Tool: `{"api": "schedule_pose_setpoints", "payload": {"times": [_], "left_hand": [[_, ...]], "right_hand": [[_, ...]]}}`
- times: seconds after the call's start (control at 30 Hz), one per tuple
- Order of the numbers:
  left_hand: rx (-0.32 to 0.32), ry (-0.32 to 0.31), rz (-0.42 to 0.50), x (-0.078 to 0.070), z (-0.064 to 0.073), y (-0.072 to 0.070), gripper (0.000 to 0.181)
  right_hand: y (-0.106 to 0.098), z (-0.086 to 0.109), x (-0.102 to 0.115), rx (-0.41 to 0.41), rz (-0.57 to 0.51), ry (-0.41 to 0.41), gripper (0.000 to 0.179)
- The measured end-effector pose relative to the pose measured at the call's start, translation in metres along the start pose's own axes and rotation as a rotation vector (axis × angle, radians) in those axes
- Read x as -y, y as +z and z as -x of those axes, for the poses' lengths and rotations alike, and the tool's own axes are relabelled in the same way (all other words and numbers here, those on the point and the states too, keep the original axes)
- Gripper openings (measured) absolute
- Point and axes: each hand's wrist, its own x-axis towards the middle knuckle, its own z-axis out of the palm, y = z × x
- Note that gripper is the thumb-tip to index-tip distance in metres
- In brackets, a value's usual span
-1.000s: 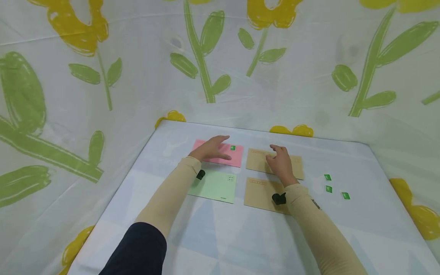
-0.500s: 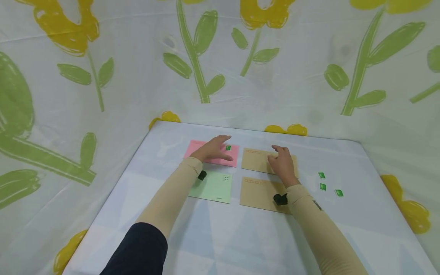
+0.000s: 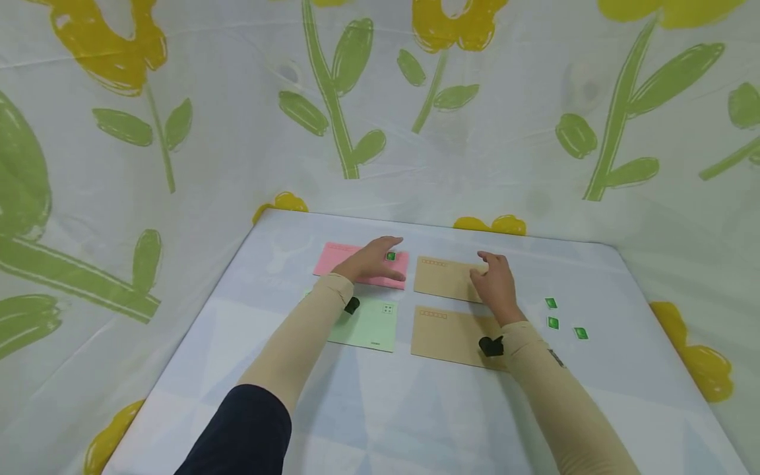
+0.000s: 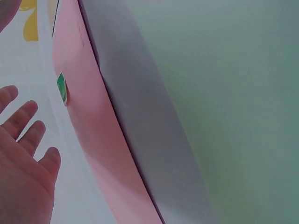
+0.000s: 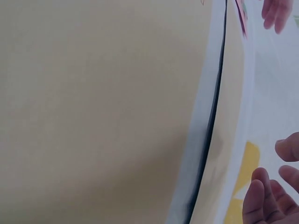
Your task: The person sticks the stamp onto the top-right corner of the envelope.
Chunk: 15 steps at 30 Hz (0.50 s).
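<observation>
My left hand [image 3: 371, 258] hovers over the pink envelope [image 3: 332, 257], fingers spread and holding nothing. A green stamp [image 3: 390, 256] lies at that envelope's upper right corner, between thumb and fingers in the head view. In the left wrist view, the left hand [image 4: 28, 163] shows beside the pink envelope [image 4: 88, 102], its palm bare. Above the far tan envelope [image 3: 445, 277] is my right hand [image 3: 496, 284], its fingers loosely bent and apart from the thumb. The right wrist view shows that hand [image 5: 275, 200] with nothing between its fingers.
Nearer to me lie a light green envelope [image 3: 368, 330], partly under my left forearm, and a second tan envelope [image 3: 445, 336], partly behind my right wrist. Three loose green stamps, one of them the nearest stamp [image 3: 580, 333], lie at the right. A flowered curtain [image 3: 237, 99] surrounds the table.
The head view has turned slightly right, so the envelopes and stamps sit further left in it. Both hands have shifted a little to the right over the envelopes, still holding nothing.
</observation>
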Motion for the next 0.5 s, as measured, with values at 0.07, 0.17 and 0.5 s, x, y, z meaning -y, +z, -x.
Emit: {"api": "schedule_pose_setpoints", "payload": {"times": [0.07,0.17,0.5], "left_hand": [[0.001,-0.003,-0.008,-0.001,-0.001,0.001,0.107],[0.003,-0.012,-0.008,-0.004,-0.003,0.003,0.106],[0.006,0.024,-0.019,-0.016,-0.011,0.009,0.106]], "right_hand": [[-0.002,0.0,-0.003,-0.001,-0.002,0.0,0.051],[-0.004,0.001,-0.006,-0.006,-0.001,0.004,0.051],[-0.012,0.004,-0.014,-0.012,0.027,0.064,0.052]]}}
